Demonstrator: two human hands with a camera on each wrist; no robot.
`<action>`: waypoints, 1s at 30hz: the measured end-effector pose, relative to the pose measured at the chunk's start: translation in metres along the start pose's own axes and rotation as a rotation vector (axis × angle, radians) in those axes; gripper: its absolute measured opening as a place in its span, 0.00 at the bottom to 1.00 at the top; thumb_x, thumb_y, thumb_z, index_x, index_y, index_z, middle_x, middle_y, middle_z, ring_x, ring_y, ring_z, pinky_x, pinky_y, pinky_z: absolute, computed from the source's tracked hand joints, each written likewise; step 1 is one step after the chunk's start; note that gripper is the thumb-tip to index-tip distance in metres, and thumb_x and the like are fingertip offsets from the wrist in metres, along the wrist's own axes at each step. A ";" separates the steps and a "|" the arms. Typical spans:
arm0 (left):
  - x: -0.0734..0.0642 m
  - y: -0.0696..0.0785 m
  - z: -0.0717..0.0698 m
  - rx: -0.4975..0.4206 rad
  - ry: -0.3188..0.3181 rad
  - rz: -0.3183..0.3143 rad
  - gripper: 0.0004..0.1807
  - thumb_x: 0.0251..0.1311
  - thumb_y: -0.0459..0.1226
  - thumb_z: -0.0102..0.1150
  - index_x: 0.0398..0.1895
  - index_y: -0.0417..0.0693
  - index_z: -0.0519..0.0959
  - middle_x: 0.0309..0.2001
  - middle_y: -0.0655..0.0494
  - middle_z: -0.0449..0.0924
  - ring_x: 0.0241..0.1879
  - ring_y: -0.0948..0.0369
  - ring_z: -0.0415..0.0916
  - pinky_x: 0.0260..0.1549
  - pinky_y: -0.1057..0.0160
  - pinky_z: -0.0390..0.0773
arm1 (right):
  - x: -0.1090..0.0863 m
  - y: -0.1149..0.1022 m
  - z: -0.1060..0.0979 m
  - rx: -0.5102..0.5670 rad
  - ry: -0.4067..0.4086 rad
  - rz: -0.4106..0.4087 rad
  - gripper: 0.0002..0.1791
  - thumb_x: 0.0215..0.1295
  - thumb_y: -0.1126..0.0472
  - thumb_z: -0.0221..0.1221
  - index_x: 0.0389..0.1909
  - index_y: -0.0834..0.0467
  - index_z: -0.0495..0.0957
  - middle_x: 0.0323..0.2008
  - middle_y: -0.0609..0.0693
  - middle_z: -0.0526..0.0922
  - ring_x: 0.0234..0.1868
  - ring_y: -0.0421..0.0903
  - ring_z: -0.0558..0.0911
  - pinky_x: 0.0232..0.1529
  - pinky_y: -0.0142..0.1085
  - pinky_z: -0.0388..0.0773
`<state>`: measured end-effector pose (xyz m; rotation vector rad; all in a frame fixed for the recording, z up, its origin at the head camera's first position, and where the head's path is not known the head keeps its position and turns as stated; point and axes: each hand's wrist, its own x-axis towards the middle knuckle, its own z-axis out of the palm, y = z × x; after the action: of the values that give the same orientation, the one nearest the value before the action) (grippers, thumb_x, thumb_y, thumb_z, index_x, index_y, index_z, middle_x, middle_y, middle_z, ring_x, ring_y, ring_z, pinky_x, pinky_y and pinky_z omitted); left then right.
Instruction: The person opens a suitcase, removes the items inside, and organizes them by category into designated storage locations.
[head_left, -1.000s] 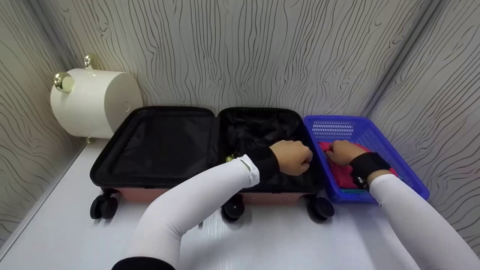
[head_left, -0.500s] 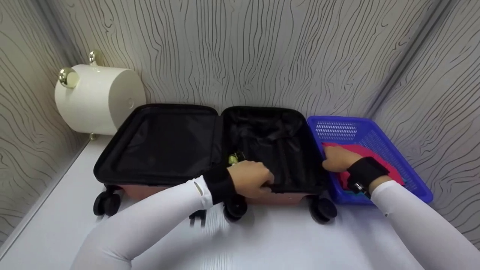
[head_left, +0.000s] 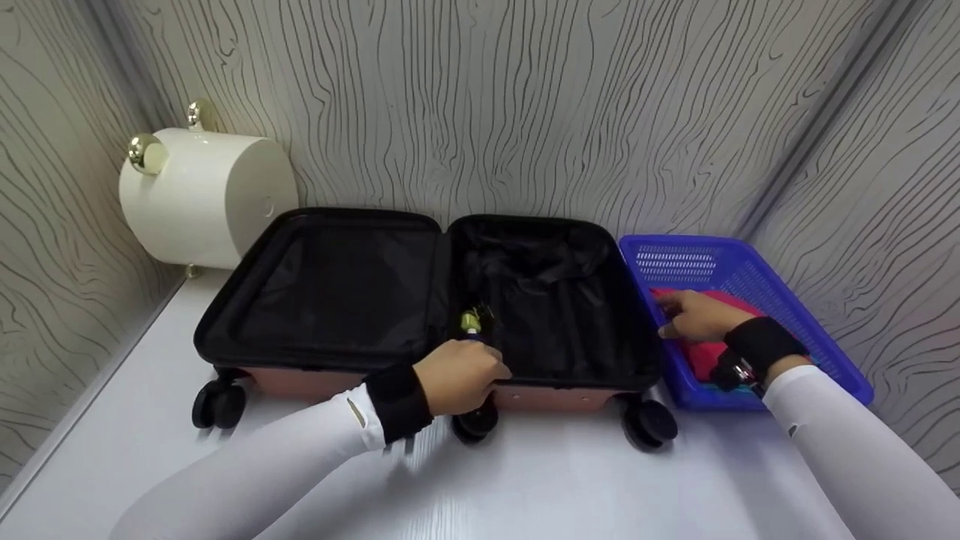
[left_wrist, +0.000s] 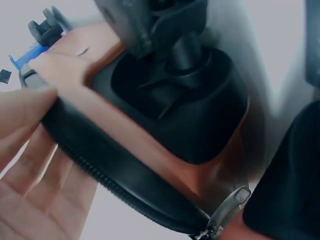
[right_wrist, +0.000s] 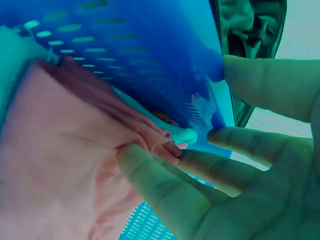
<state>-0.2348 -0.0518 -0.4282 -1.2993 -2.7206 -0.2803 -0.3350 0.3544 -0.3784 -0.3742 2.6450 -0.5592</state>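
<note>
A suitcase (head_left: 547, 396) with a pink shell and black lining lies spread wide on the white table. My left hand (head_left: 459, 376) holds its front rim near the middle; in the left wrist view the thumb lies outside the zippered edge (left_wrist: 115, 165) and the fingers lie inside. Over the blue basket (head_left: 795, 300) is my right hand (head_left: 701, 315), its fingers spread apart. In the right wrist view those fingertips touch folded red cloth (right_wrist: 65, 130), and the thumb is by the basket's wall. Teal cloth (right_wrist: 20, 65) shows beside the red.
Black wheels (head_left: 651, 424) stick out from the suitcase's front. A small yellow-green item (head_left: 471, 322) lies inside near the hinge. Behind on the left, a cream cylinder (head_left: 187, 195) with gold knobs leans by the patterned wall (head_left: 525, 112).
My left hand has moved left and toward me, from over the suitcase's right half to its front rim. The right hand has stayed at the basket, its fingers loosening from the red cloth.
</note>
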 end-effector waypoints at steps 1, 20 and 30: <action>-0.001 0.001 0.001 0.007 0.017 0.000 0.13 0.71 0.28 0.64 0.47 0.52 0.93 0.41 0.55 0.90 0.41 0.56 0.89 0.42 0.57 0.88 | 0.000 0.002 0.000 -0.007 0.004 -0.002 0.39 0.73 0.66 0.61 0.77 0.81 0.59 0.68 0.86 0.69 0.67 0.76 0.77 0.56 0.56 0.87; -0.003 0.013 0.026 0.092 -0.056 -0.081 0.16 0.74 0.31 0.61 0.61 0.50 0.84 0.53 0.53 0.84 0.50 0.55 0.80 0.54 0.55 0.84 | 0.031 0.035 -0.004 -0.169 0.233 -0.047 0.38 0.58 0.70 0.51 0.70 0.83 0.65 0.59 0.85 0.78 0.61 0.79 0.79 0.68 0.71 0.72; -0.004 0.014 0.030 0.005 -0.078 -0.123 0.19 0.73 0.29 0.59 0.63 0.53 0.81 0.58 0.56 0.83 0.46 0.54 0.72 0.49 0.53 0.76 | 0.038 0.031 -0.008 -0.174 0.202 -0.004 0.41 0.60 0.70 0.46 0.74 0.88 0.54 0.67 0.88 0.66 0.72 0.83 0.68 0.77 0.70 0.61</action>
<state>-0.2225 -0.0397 -0.4565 -1.1676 -2.8695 -0.2393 -0.3775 0.3714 -0.3982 -0.3925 2.8986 -0.3867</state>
